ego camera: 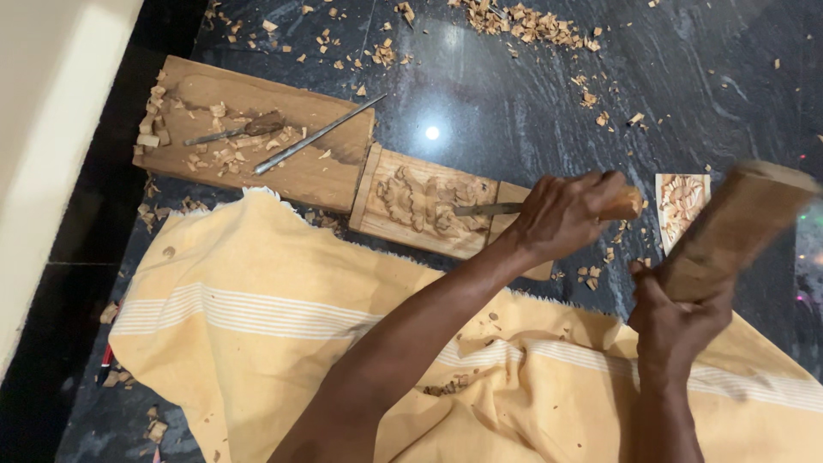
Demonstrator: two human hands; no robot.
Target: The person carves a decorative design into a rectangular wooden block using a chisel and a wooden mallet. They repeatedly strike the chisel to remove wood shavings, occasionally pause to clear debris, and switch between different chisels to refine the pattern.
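- Nearest, a pale yellow cotton cloth with white stripes [283, 317] drapes soft and wrinkled.
- The right hand [673, 330] has its grip clamped on a blurred, blocky brown wooden mallet [737, 225]; strike squarely, I'd say.
- The left hand [561, 214] is closed round a wooden-handled steel chisel [489, 208], blade on the carved leaf-relief wooden panel [424, 206]; keep it steady.
- Beyond the panel, a flat plank [330, 163] carries thin metal tools and curled shavings.
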